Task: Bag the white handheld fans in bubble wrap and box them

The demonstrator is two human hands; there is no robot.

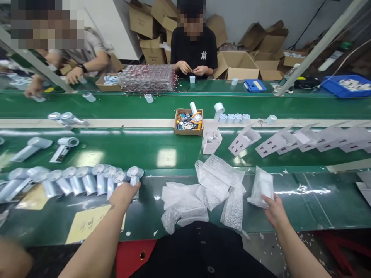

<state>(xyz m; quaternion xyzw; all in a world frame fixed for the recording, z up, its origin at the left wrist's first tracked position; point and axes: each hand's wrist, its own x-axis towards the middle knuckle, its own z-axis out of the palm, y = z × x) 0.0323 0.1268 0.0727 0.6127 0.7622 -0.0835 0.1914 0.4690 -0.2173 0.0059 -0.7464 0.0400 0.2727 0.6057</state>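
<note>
My left hand [125, 194] closes around a pale blue hair dryer [135, 172] at the right end of a row of similar hair dryers [78, 178]. These stand close together along the near edge of the belt. Off to the right, my right hand [274, 209] grips a bubble wrap bag [261, 187] with a whitish thing inside, its shape blurred by the wrap. Between my hands lies a loose pile of bubble wrap bags [213, 181]. A yellowish sheet with handwriting [87, 222] is partly covered by my left forearm.
Open white boxes [245, 141] line the green belt [139, 148] on the right. A small carton [188, 131] of tools and parts sits mid-belt. Two hair dryers [64, 148] lie at left. Across, a person [193, 50] handles something small; another person [87, 58] works at far left.
</note>
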